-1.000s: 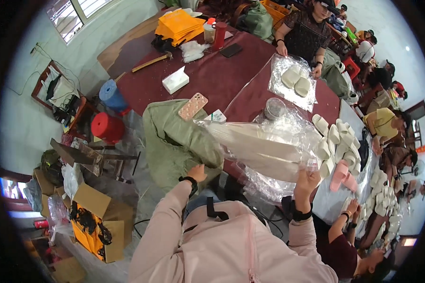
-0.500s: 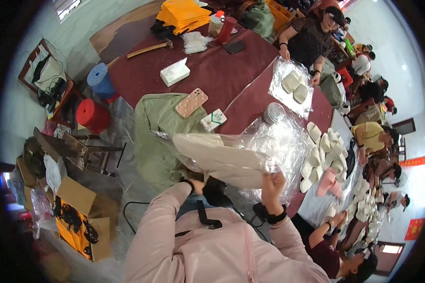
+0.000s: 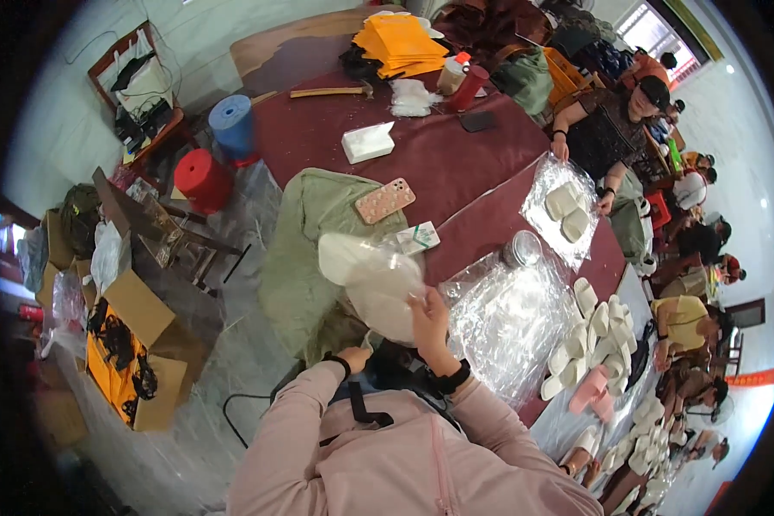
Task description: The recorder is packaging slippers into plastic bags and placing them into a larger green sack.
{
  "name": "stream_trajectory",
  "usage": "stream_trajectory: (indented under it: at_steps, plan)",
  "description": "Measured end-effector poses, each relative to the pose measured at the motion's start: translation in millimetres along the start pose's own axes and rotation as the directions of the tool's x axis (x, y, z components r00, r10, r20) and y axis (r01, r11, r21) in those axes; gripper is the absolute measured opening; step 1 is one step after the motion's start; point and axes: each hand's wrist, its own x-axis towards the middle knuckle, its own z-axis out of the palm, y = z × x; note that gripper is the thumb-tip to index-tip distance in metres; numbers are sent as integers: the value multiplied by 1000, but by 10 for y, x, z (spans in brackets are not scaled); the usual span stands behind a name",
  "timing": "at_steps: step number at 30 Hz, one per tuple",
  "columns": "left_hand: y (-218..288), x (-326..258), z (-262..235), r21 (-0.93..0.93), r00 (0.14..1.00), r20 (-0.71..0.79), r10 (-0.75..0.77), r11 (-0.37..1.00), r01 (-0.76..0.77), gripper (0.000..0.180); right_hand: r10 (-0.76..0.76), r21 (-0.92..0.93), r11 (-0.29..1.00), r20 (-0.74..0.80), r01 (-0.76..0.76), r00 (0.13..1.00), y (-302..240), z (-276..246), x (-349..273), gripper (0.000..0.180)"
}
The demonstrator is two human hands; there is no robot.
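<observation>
White slippers (image 3: 378, 297), blurred by motion and in what looks like a clear plastic bag, are in front of me, above the green cloth. My right hand (image 3: 432, 325) is closed on their right end. Lower down, my left hand (image 3: 353, 355) is closed close to my body, near the bottom edge of the slippers. What its fingers hold, if anything, I cannot make out. A sheaf of clear plastic bags (image 3: 507, 322) lies on the table just right of my right hand. On its far edge rests a round clear-lidded tub (image 3: 522, 249).
The dark red table (image 3: 439, 138) holds a phone (image 3: 385, 201), a small white box (image 3: 418, 238), a tissue pack (image 3: 368, 144) and orange mailers (image 3: 397, 47). Loose slippers (image 3: 606, 327) lie right. A co-worker (image 3: 606, 129) handles bagged slippers. Stools and an open carton (image 3: 159, 344) stand left.
My right hand has swung left and toward me with the slippers, which now stand steeper instead of stretched sideways. My left hand stays low. The whole view has shifted.
</observation>
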Motion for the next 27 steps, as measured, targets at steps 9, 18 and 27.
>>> stream_trajectory:
  at_steps: [9,18,27]
  plan:
    - [-467,44,377,-655,924,-240,-297,752,72,63,80,-560,824,259,82,962,332,14,-143,19]
    - [-634,-197,412,-882,760,72,-646,315,351,77,91,-552,829,290,89,953,384,-7,-118,16]
    - [-942,-84,721,-786,930,186,-318,520,335,59,63,-532,838,309,118,949,519,-21,-116,19]
